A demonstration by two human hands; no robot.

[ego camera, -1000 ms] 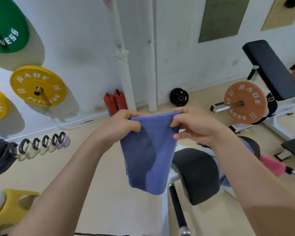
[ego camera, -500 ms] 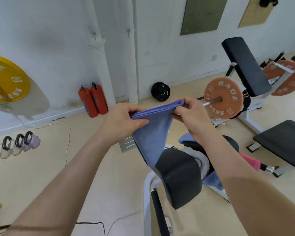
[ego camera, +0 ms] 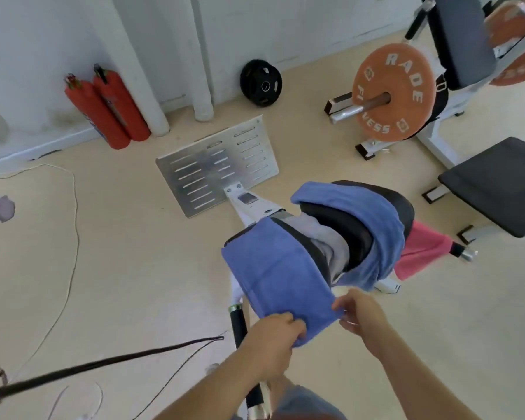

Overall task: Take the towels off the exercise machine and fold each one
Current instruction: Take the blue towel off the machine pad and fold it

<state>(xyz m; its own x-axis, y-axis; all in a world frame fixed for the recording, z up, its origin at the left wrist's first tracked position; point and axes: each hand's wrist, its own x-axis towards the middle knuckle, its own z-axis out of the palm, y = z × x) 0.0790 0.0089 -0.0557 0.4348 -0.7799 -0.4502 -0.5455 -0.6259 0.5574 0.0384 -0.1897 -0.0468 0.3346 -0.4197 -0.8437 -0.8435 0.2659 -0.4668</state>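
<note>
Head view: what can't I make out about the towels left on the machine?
All in the head view.
Grey towel: mostly hidden between the black pads; extent unknown.
Pink towel: partly behind the draped blue towel and a pad.
Folded blue towel: near edge covered by the left hand.
Right hand: blurred; whether it pinches the corner is unclear.

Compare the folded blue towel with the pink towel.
The folded blue towel lies as a flat, neat rectangle over a black pad; the pink towel hangs loose and unfolded from a bar. The left hand and right hand both hold the blue towel's near edge; nothing touches the pink towel. One is blue, the other pink. Both rest on the exercise machine.
</note>
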